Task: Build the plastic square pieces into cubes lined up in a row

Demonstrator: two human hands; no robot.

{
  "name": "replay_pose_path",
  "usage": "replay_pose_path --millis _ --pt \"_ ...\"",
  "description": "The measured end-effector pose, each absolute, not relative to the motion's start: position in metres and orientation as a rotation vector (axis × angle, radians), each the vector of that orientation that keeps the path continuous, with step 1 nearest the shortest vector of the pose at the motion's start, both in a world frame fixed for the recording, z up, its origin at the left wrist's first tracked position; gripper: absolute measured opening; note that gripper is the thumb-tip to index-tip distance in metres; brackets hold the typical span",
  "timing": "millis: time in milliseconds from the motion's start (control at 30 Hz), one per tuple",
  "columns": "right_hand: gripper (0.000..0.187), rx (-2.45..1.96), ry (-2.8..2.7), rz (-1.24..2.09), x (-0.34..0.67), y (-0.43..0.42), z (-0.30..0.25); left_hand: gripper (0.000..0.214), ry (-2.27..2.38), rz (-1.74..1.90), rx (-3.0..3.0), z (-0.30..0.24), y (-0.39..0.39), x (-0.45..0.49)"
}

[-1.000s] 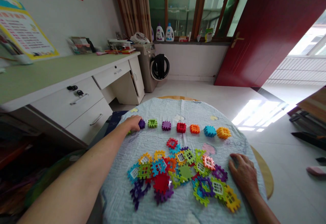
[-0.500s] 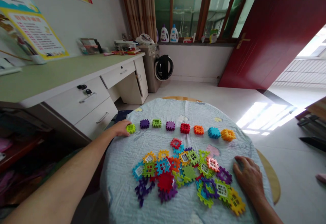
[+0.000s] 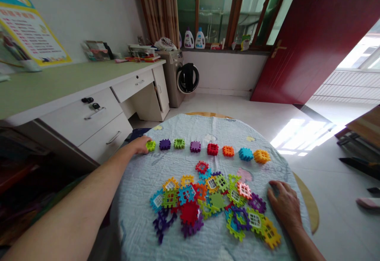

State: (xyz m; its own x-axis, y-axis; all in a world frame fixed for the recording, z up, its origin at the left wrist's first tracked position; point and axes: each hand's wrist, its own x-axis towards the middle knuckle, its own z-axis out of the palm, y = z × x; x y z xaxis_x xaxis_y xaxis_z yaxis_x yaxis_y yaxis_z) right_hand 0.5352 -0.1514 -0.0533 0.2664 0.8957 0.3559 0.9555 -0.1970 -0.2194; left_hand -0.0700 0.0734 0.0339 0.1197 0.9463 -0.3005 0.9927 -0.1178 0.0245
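At the far left of a row of coloured block stacks, my left hand has its fingers closed about the left side of a lime-green stack of notched building blocks. Rightward the row continues with a purple stack, a green one, a red one, a blue one and a yellow one, among others. Nearer lies a heap of loose flat pieces, including a red piece and a yellow window piece. My right hand rests palm down on the cloth beside this heap, fingers loosely extended.
A pale blue cloth covers the round table. At the left stands a desk with drawers; behind it is a washing machine with its door ajar. A red door is at the right.
The whole view has shifted slightly, moving the table contents a little left. My left hand stays at the lime-green stack, and my right hand still rests on the cloth.
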Motion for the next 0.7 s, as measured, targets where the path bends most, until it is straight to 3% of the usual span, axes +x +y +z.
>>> replay_pose_path --millis 100,267,367,567,700 --pt "0.035 -2.139 -1.687 -0.221 0.535 -0.151 -0.053 0.069 1.957 -0.338 2.148 0.035 0.073 -0.070" --pt "0.034 -2.147 -1.680 -0.222 0.535 -0.151 -0.054 0.096 1.988 -0.313 2.189 0.038 0.073 -0.058" --pt "0.034 -2.151 -1.679 -0.212 0.535 -0.151 -0.054 0.097 1.897 -0.259 2.290 0.039 0.077 -0.039" --pt "0.034 -2.162 -1.659 -0.183 0.531 -0.152 -0.049 0.079 1.819 -0.058 2.441 0.050 0.063 0.008" --pt "0.033 -2.181 -1.640 -0.153 0.529 -0.152 -0.046 0.035 1.676 0.516 2.513 0.047 0.009 0.030"
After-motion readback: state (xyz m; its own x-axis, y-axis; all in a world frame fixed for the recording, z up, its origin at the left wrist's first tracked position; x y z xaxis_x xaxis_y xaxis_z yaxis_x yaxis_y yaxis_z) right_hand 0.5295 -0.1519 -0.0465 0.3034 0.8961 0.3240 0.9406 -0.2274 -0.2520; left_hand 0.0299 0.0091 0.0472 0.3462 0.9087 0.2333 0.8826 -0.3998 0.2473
